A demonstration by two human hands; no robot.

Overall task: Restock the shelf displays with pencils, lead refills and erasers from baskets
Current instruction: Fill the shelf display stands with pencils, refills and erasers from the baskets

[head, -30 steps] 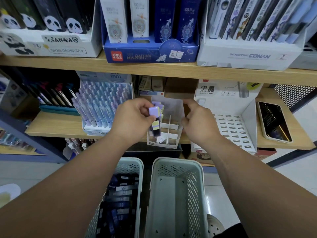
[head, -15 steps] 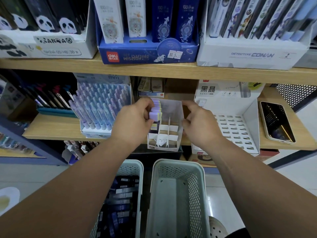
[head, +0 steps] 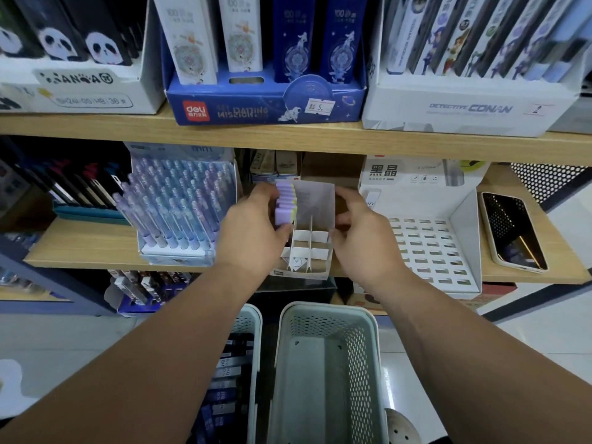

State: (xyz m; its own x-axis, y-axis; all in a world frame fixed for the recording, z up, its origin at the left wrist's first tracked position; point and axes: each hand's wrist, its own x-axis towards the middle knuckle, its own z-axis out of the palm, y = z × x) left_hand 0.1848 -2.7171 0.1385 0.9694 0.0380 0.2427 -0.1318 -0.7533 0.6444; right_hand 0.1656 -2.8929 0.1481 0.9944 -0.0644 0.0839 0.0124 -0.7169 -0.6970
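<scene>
A small white display box (head: 315, 233) with cardboard dividers stands on the middle wooden shelf (head: 83, 241). A row of purple and yellow erasers (head: 285, 203) fills its left column. My left hand (head: 253, 229) grips the front erasers of that row, thumb below and fingers behind. The box's right side is held by my right hand (head: 362, 233). Below me stand two pale green baskets: the left one (head: 251, 318) holds dark lead refill packs (head: 226, 379), the right one (head: 323, 373) shows only its bare floor.
A tray of purple pencils (head: 179, 206) stands left of the box, and a white slotted display (head: 429, 245) to its right. A phone (head: 512, 230) lies on the shelf's right end. Pencil display boxes line the upper shelf (head: 288, 137).
My left hand has pushed the erasers down and back into the left column. The right hand has shifted slightly along the box's right side.
</scene>
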